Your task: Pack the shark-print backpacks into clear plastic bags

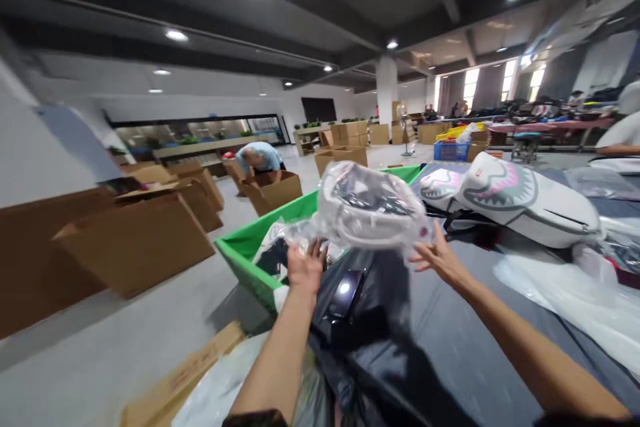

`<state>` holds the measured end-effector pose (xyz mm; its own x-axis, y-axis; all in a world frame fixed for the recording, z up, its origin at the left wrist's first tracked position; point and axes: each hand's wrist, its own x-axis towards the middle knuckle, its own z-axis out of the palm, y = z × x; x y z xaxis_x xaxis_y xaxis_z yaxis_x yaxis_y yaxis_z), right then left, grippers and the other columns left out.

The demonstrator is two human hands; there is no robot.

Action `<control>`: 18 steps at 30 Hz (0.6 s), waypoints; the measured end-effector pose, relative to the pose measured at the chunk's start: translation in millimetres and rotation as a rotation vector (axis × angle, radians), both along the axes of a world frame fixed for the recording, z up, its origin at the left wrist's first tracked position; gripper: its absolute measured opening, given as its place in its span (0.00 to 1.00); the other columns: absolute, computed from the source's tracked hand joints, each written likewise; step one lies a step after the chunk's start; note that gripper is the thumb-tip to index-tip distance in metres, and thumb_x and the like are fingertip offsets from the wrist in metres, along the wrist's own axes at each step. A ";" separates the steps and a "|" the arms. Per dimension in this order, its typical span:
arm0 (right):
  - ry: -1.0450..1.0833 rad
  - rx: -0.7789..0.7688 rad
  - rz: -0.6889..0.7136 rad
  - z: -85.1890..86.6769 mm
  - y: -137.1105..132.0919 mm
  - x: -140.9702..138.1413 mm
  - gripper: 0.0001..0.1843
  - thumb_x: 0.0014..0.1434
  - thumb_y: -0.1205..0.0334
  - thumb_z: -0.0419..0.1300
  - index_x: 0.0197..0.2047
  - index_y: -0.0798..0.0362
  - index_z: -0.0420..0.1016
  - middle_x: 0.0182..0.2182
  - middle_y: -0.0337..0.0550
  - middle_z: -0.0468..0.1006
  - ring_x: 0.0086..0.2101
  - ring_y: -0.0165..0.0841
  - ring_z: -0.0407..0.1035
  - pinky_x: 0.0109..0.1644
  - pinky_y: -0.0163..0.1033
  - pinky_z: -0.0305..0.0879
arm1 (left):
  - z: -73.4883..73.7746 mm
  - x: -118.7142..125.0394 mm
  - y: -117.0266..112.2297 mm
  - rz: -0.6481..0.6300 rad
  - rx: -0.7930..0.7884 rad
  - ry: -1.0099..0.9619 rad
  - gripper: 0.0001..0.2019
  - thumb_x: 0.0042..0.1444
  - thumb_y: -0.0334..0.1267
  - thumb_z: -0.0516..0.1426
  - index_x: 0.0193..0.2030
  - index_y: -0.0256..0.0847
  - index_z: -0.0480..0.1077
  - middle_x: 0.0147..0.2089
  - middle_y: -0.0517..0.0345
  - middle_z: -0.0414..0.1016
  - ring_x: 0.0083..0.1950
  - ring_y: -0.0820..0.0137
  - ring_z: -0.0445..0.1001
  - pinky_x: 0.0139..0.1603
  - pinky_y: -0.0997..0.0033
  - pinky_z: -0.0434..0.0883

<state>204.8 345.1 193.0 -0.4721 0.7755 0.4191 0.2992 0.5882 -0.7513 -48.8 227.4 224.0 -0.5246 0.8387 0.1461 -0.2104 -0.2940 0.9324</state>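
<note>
The grey-covered table filled the right side. The green bin stood against its left edge, with cardboard boxes on the floor beyond. A white shark-mouth backpack lay unwrapped on the table. The plastic-bagged backpack hung above the bin, where wrapped items lay, so the packing looked partly done. The left hand pinched its loose plastic. The right hand was spread open, its fingertips touching the wrap. No writing was legible.
</note>
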 end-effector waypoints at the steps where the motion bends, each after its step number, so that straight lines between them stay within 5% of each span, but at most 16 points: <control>1: -0.146 0.109 -0.040 9.9 4.4 -0.9 0.42 0.71 0.44 0.51 0.78 0.51 0.35 0.56 0.57 0.76 0.41 0.39 0.78 0.45 0.47 0.77 | -12.4 9.5 16.9 -0.010 -0.036 -0.030 0.22 0.68 0.48 0.46 0.42 0.38 0.78 0.34 0.52 0.81 0.39 0.66 0.81 0.44 0.64 0.80; 3: -0.456 0.335 -0.109 26.3 16.4 -1.7 0.38 0.70 0.48 0.53 0.76 0.49 0.44 0.56 0.55 0.77 0.43 0.41 0.79 0.48 0.47 0.75 | -57.0 46.5 39.5 -0.141 -0.159 0.001 0.16 0.66 0.46 0.53 0.41 0.39 0.78 0.39 0.47 0.83 0.44 0.64 0.82 0.53 0.59 0.77; 5: -0.643 0.441 -0.148 31.3 31.5 7.5 0.26 0.68 0.54 0.55 0.67 0.46 0.65 0.52 0.51 0.79 0.43 0.42 0.78 0.47 0.46 0.73 | -112.8 94.5 50.5 -0.408 -0.293 0.244 0.19 0.62 0.50 0.59 0.49 0.36 0.78 0.54 0.38 0.80 0.59 0.53 0.77 0.64 0.49 0.70; 7: -0.760 0.445 -0.182 23.9 50.7 33.8 0.14 0.64 0.60 0.59 0.53 0.49 0.77 0.44 0.49 0.82 0.41 0.42 0.78 0.42 0.42 0.72 | -161.8 136.7 56.0 -0.592 -0.273 0.653 0.28 0.63 0.52 0.58 0.65 0.39 0.70 0.70 0.38 0.67 0.73 0.50 0.62 0.74 0.45 0.56; 9: -0.879 0.438 -0.259 11.2 75.8 77.4 0.08 0.58 0.67 0.62 0.42 0.52 0.79 0.39 0.50 0.82 0.39 0.41 0.78 0.39 0.38 0.70 | -196.9 161.9 61.3 -0.714 -0.215 1.020 0.35 0.63 0.54 0.58 0.74 0.45 0.59 0.78 0.45 0.50 0.79 0.48 0.44 0.78 0.40 0.43; 12: -0.974 0.422 -0.434 -2.8 124.7 160.1 0.12 0.55 0.71 0.62 0.43 0.52 0.79 0.39 0.53 0.82 0.41 0.43 0.78 0.37 0.39 0.69 | -234.3 166.1 73.7 -0.835 -0.158 1.278 0.35 0.64 0.58 0.56 0.76 0.58 0.52 0.80 0.54 0.39 0.80 0.47 0.37 0.77 0.34 0.37; 15: -0.966 0.439 -0.646 -10.8 179.1 235.5 0.23 0.59 0.65 0.62 0.58 0.56 0.74 0.52 0.66 0.78 0.49 0.50 0.75 0.43 0.45 0.72 | -269.7 154.6 86.7 -0.808 -0.208 1.266 0.23 0.70 0.54 0.47 0.70 0.73 0.57 0.77 0.64 0.48 0.78 0.48 0.47 0.76 0.32 0.49; 18: -0.915 0.461 -0.810 -24.2 224.4 283.5 0.23 0.65 0.62 0.57 0.60 0.64 0.72 0.56 0.77 0.73 0.54 0.54 0.72 0.50 0.50 0.70 | -300.5 153.7 92.2 -0.667 -0.225 1.207 0.18 0.69 0.53 0.49 0.62 0.82 0.65 0.71 0.71 0.61 0.73 0.48 0.60 0.73 0.34 0.59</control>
